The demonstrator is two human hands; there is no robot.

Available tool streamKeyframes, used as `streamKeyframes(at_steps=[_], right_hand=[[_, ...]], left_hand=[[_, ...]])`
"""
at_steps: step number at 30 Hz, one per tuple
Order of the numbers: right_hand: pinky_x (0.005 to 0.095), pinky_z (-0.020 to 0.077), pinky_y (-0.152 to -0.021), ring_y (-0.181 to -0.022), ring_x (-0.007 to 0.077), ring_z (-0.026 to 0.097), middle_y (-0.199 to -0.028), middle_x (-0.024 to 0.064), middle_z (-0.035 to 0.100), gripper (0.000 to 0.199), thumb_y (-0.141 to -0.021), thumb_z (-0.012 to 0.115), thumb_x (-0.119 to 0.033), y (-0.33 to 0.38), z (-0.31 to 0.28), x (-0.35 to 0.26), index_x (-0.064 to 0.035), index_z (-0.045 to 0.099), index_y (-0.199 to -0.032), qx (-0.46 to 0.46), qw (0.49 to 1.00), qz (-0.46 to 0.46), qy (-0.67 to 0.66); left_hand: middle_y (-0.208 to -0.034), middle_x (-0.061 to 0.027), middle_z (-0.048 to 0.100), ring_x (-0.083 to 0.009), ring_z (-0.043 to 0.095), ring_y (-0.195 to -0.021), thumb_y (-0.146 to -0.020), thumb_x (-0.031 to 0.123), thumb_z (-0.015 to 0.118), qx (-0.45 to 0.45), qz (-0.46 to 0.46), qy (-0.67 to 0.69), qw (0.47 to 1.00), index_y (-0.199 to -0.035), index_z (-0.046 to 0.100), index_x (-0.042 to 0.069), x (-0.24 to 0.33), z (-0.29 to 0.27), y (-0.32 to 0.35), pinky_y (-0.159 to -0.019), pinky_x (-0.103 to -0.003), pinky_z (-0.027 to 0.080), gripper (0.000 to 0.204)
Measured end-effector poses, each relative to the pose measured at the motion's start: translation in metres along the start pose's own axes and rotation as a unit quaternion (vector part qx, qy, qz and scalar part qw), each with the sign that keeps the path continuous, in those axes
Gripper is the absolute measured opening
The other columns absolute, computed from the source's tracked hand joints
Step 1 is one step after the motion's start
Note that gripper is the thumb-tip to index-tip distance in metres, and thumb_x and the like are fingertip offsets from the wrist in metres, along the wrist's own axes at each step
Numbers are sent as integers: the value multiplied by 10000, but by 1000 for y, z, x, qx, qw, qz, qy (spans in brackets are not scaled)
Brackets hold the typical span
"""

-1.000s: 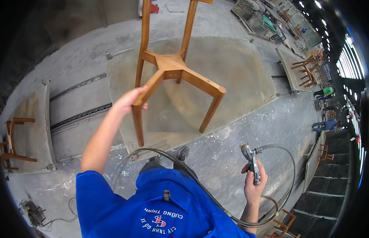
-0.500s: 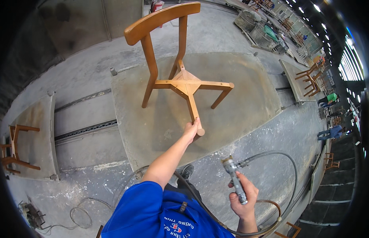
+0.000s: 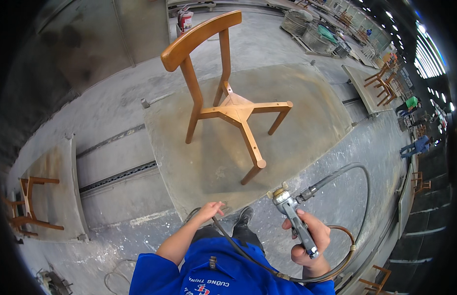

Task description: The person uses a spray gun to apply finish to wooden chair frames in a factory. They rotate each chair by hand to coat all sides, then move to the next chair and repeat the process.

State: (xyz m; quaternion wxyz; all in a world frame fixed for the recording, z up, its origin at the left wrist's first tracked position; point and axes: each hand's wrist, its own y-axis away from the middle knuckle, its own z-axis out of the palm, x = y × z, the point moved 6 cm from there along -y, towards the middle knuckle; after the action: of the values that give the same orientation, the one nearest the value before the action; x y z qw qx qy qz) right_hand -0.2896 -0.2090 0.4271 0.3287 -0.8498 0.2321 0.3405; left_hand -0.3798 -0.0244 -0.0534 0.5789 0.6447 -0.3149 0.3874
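Observation:
A brown wooden chair frame [image 3: 238, 113] without a seat stands on a flat grey board [image 3: 312, 98], its curved backrest toward the far left. My right hand [image 3: 312, 241] is wrapped round the handle of a metal spray gun [image 3: 295, 216], its head pointing toward the board's near edge. A grey hose [image 3: 341, 172] joins the gun near its head, and a brown hose [image 3: 344, 231] runs by the wrist. My left hand [image 3: 210, 211] is off the chair, low before my body, fingers loosely apart. A dark hose [image 3: 238, 248] passes beside it; contact is unclear.
Another board at the left carries a chair frame [image 3: 29, 204]. More chairs [image 3: 383, 83] stand on a board at the far right. Rail tracks [image 3: 115, 177] cross the floor. A fire extinguisher [image 3: 185, 20] and large drums [image 3: 319, 39] are at the back. A person [image 3: 416, 146] is at the right.
My left hand has let go of the chair's near leg and drawn back toward my body. The chair looks slightly turned. My right hand still holds the spray gun, its head now tilted further left.

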Motion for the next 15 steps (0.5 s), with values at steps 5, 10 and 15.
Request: streamKeyframes(at_steps=[5,10,15], right_hand=[[308,553,-701,-748,203,698,-866,137,716,601,-877,800,-341,5,6,12,65,608,-1277,-23,993,118,-12],[246,501,-604,-645,104,627,-811,87,712,632,-927,722,-456,11,-2,15,52,607,-1285,44,988,114,-93],[222,469,-518,-556,77,589,-767,122,713,778,-909,665,-622,-15,-41,8,49,600,-1297,90,981,-14,-170]], left_hand=[[-593,-44,563,-173,573,-604,-1051,463,401,-17,-29,-58,998,-1057,760,33,4,-29,39,-642,-353,481,560],[-553,-20,496,-171,511,-516,-1035,483,401,93,-74,33,992,-897,760,19,-16,-33,87,-533,-362,429,603],[-550,-10,499,-157,507,-519,-1029,553,377,182,-115,87,973,-815,758,27,-2,-14,93,-516,-349,404,684]])
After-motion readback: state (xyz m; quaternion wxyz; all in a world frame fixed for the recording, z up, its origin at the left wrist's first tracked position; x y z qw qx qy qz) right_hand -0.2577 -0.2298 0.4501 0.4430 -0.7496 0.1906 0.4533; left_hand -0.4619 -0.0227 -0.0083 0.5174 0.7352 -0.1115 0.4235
